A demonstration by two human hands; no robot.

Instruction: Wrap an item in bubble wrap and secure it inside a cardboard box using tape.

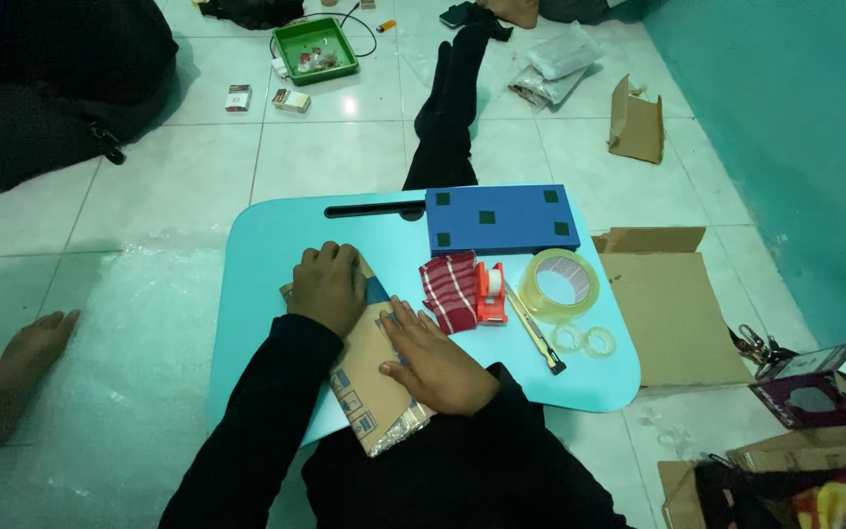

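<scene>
Your left hand (327, 287) lies knuckles up on the far end of a brown cardboard parcel (369, 377), fingers curled and pressing down on it. Your right hand (435, 360) rests flat on the parcel's right side, fingers extended and together, gripping nothing.

The parcel lies slantwise across the near edge of the light blue lap table (266, 255), its near end overhanging toward your lap. It is flat and oblong, with blue printed marks along its left edge, a dark blue patch by your left hand, and a crinkled, shiny wrap at the near corner.

Just right of your right hand lie a red striped cloth (450, 290), a red tape dispenser (490, 292), a utility knife (537, 335) and a clear tape roll (561, 284).
</scene>
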